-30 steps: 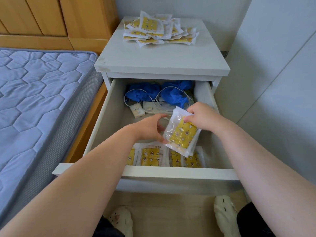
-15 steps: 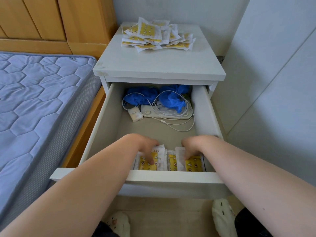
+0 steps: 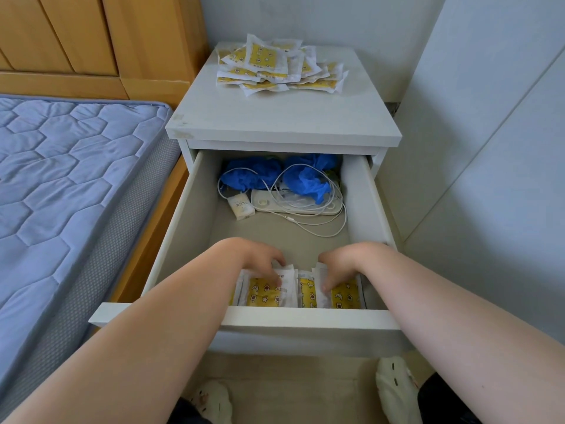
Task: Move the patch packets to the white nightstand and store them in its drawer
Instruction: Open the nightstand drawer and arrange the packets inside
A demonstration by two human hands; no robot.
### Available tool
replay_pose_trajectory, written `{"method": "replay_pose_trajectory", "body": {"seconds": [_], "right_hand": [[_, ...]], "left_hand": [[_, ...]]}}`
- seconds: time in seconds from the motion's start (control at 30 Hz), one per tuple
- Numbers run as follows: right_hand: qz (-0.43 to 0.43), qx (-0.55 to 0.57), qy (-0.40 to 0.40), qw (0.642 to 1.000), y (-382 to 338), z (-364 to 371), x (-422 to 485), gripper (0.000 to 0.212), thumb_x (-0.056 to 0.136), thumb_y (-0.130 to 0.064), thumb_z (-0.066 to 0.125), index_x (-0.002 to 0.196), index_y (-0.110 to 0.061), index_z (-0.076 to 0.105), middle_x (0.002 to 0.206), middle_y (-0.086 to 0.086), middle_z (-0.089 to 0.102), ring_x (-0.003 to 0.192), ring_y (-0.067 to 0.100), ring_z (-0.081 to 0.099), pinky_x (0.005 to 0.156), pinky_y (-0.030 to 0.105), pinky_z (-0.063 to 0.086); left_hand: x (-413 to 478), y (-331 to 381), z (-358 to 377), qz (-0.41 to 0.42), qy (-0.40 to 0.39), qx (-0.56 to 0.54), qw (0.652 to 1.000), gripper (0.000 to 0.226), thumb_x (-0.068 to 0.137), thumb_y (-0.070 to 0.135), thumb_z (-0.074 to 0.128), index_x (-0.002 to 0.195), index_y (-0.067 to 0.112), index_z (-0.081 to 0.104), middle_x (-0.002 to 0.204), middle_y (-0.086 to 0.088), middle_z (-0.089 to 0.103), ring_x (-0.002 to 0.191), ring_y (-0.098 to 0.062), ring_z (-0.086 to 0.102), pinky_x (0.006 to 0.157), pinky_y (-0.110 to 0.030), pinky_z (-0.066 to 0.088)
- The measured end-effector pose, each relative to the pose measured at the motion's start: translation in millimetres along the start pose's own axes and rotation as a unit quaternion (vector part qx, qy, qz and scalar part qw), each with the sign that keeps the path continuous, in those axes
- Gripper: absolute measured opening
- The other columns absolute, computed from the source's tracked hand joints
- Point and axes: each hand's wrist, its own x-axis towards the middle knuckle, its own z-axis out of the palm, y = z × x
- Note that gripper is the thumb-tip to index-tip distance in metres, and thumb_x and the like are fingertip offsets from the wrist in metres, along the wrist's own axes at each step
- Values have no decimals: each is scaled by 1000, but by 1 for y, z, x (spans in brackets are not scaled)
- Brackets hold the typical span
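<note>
patch packets (image 3: 263, 296): glossy plastic film, it seems
nightstand (image 3: 284, 117): matt white board
mattress (image 3: 61, 179): quilted cloth
headboard (image 3: 76, 35): smooth wood

The packets (image 3: 263, 295) in the drawer (image 3: 305, 318) are yellow with little star and moon prints, edged white, same as the pile (image 3: 275, 67) on my white nightstand (image 3: 284, 120). The crumpled stuff (image 3: 305, 182) at the back is blue, the cable (image 3: 328, 236) white. The mattress (image 3: 67, 166) is blue, quilted in hexagons. My slippers (image 3: 394, 384) are white, dark-dotted.
</note>
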Motion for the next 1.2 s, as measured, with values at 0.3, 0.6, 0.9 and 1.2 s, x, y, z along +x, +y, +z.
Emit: {"method": "replay_pose_trajectory", "body": {"seconds": [0.3,0.6,0.9,1.2], "right_hand": [[3,-13,-7,1000,4,4,5,64,82,-48,65,133,-14,48,129,6,57,109,27,59,86,36,51],[-35,202,290,935,8,-4,12,36,92,-17,52,127,-14,52,129,6,55,114,23,54,93,33,45],[-38,172,450,875,9,-24,-25,32,91,-17,52,122,-12,54,122,3,52,112,20,49,91,36,47],[-68,140,517,842,26,-90,-65,30,89,-10,49,117,-8,56,118,6,54,112,25,47,89,36,44]], "left_hand": [[6,-1,0,0,-40,7,999,64,90,41,62,145,23,35,144,1,45,129,-22,45,109,-39,34],[6,-2,-9,15,211,-90,973,35,94,21,51,129,21,55,124,-2,60,110,-18,56,93,-29,44],[-28,10,-29,-2,361,-100,927,39,94,12,46,132,21,54,131,-1,57,117,-19,55,95,-32,46],[-66,36,-103,37,464,-99,880,38,92,7,45,126,17,58,127,-1,58,113,-21,53,94,-32,44]]}}
